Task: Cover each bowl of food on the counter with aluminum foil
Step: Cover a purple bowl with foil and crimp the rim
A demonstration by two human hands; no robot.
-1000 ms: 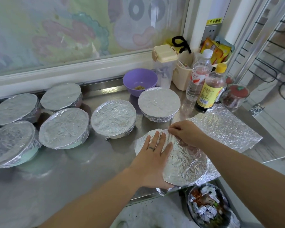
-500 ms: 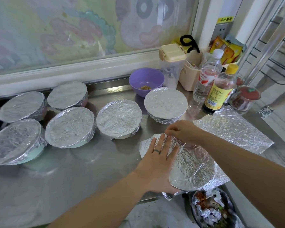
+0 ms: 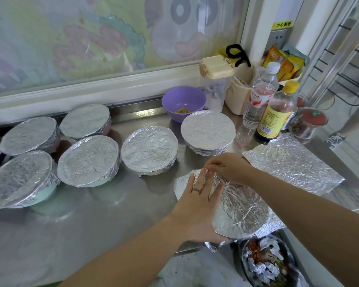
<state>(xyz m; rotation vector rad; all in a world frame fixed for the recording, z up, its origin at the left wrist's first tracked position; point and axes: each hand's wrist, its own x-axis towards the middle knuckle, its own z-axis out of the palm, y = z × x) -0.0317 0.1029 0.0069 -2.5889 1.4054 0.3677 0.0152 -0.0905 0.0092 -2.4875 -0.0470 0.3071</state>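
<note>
A bowl draped in crinkled foil [image 3: 238, 208] sits at the counter's front edge. My left hand [image 3: 197, 206] lies flat on the foil's left side, fingers straight, pressing it down. My right hand [image 3: 226, 166] pinches the foil's far edge with curled fingers. Several foil-covered bowls stand to the left and behind: one nearest [image 3: 149, 150], one behind it [image 3: 208, 131], others further left [image 3: 88, 160]. A purple bowl [image 3: 183, 101] with a little food stands uncovered at the back. A loose foil sheet [image 3: 294, 164] lies flat to the right.
Two bottles [image 3: 276, 112], a clear jug with a beige lid [image 3: 216, 79], a beige caddy and small jars crowd the back right corner. A dark bin [image 3: 267, 264] with foil scraps sits below the steel counter's [image 3: 91, 224] front edge.
My right hand has crept left along the foil's far edge, fingers now pinching it. My left hand stays flat on the foil. The view has shifted slightly.
</note>
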